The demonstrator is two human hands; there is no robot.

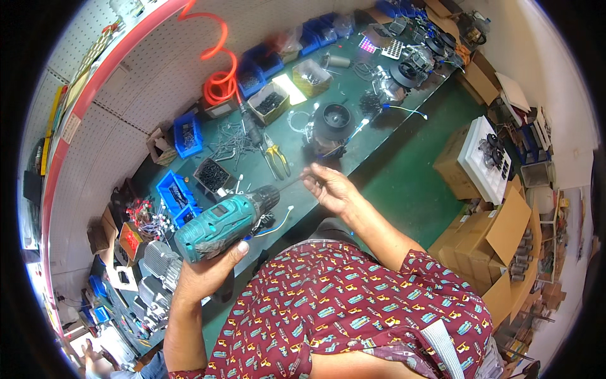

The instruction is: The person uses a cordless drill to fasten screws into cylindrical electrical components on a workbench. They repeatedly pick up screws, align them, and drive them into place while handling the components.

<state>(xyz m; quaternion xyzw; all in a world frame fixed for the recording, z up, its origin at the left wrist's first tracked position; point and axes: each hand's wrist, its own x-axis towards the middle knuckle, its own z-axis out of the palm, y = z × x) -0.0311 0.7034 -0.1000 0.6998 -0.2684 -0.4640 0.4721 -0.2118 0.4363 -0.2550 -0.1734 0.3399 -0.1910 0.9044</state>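
My left hand (218, 268) is wrapped round the grip of a teal and black cordless drill (221, 224), held over the near side of the green workbench (249, 174). A long thin bit (291, 184) sticks out of its chuck toward my right hand (331, 189). There my thumb and fingers are pinched together at the bit's tip; whatever small thing may be between them is hidden. Just beyond the right hand stands a motor with a round black fan (336, 120) on top. Yellow-handled pliers (276, 158) lie close to the drill's front end.
Open boxes of dark screws (268, 104) and blue bins (187, 134) line the bench's back, beneath a coiled red air hose (221, 82). Loose long bolts (230, 142) lie before them. More motors (404, 76) sit at the far right. Cardboard boxes (470, 237) stand on the floor.
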